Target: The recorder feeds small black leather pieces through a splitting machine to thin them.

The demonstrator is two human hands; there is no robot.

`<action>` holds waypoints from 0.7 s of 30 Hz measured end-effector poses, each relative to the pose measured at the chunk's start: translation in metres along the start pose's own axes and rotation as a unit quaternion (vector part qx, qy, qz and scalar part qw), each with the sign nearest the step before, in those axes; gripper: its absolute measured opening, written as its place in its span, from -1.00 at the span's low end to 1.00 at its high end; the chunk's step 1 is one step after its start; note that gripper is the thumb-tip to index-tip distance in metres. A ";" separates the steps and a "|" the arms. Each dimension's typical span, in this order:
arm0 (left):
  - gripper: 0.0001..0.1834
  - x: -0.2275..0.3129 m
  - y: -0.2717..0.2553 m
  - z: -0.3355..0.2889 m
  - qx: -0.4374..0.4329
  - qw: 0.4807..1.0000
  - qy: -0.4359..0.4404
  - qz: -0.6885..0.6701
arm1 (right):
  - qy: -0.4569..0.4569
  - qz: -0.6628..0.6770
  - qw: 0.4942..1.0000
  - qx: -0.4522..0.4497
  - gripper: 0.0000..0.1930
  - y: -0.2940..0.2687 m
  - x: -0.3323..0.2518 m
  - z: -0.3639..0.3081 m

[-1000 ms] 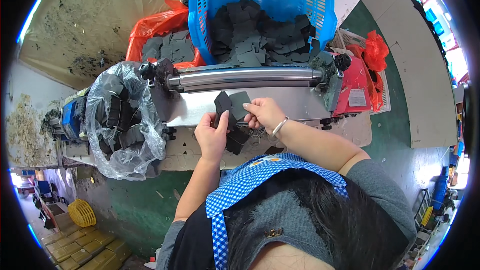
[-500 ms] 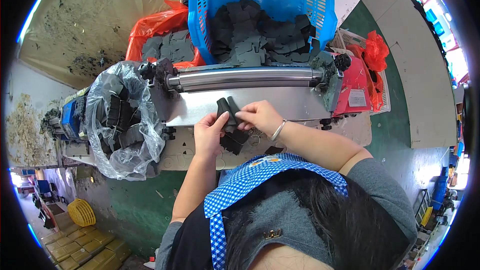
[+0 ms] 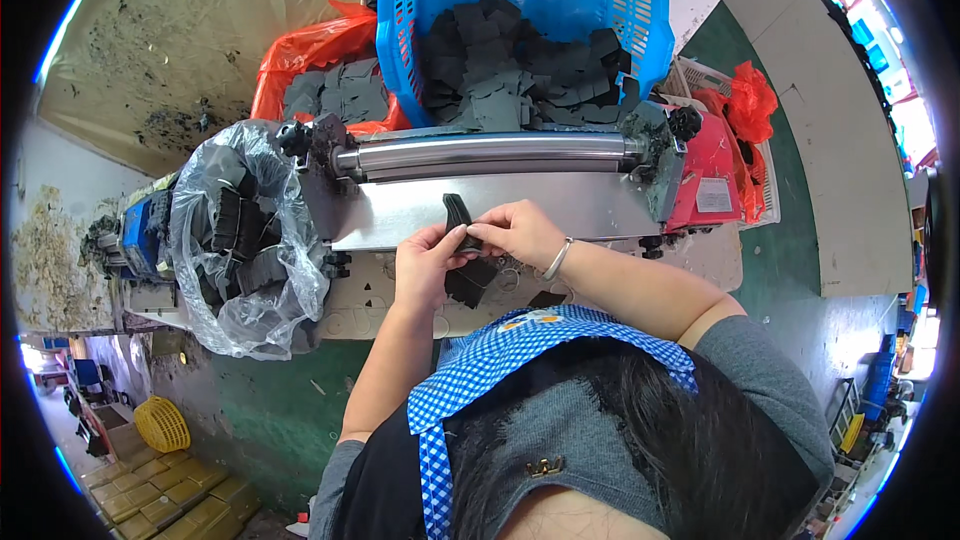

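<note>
Over the front edge of a metal plate (image 3: 385,212), both my hands grip a small bundle of thin black sheet pieces (image 3: 457,211), pressed together and slightly bent. My left hand (image 3: 425,262) is closed around its lower part, thumb on top. Fingers and thumb of my right hand (image 3: 525,233) pinch the same bundle from the right side. Part of the bundle is hidden behind my fingers. Just below my hands, more black pieces (image 3: 470,285) lie on the worktop (image 3: 390,315). Behind the plate runs a shiny steel roller (image 3: 490,152) between two dark, dusty brackets.
A blue basket (image 3: 395,40) heaped with black pieces stands behind the roller. Left of it is a red bag (image 3: 285,55) with grey pieces. A clear plastic bag (image 3: 205,310) holding black bundles sits at the machine's left, and a red housing (image 3: 705,175) at its right.
Two separate portions of black pieces between my hands are now together in one bundle. My right hand has moved slightly left, against my left thumb.
</note>
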State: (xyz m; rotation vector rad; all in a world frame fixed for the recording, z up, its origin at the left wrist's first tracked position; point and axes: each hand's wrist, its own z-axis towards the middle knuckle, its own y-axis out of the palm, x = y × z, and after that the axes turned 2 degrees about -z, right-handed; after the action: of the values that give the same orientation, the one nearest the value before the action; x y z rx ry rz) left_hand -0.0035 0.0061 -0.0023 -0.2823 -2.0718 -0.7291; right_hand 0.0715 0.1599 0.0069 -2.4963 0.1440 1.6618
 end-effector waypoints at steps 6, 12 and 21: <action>-0.83 -0.003 -0.004 0.000 0.027 0.999 0.036 0.025 | 0.042 0.041 0.998 -0.003 -0.76 -0.006 0.012 0.011; -0.83 -0.005 -0.002 0.002 0.095 0.973 0.125 0.168 | 0.079 0.113 0.985 0.104 -0.76 -0.019 0.007 0.016; -0.84 -0.002 -0.008 0.004 0.087 0.992 0.083 0.043 | 0.147 0.231 0.947 0.169 -0.77 -0.038 0.014 0.025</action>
State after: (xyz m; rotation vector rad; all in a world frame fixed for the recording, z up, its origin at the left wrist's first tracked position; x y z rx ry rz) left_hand -0.0091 0.0021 -0.0092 -0.2030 -1.9371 -0.4981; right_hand 0.0604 0.2011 -0.0131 -2.5357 1.0225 1.2292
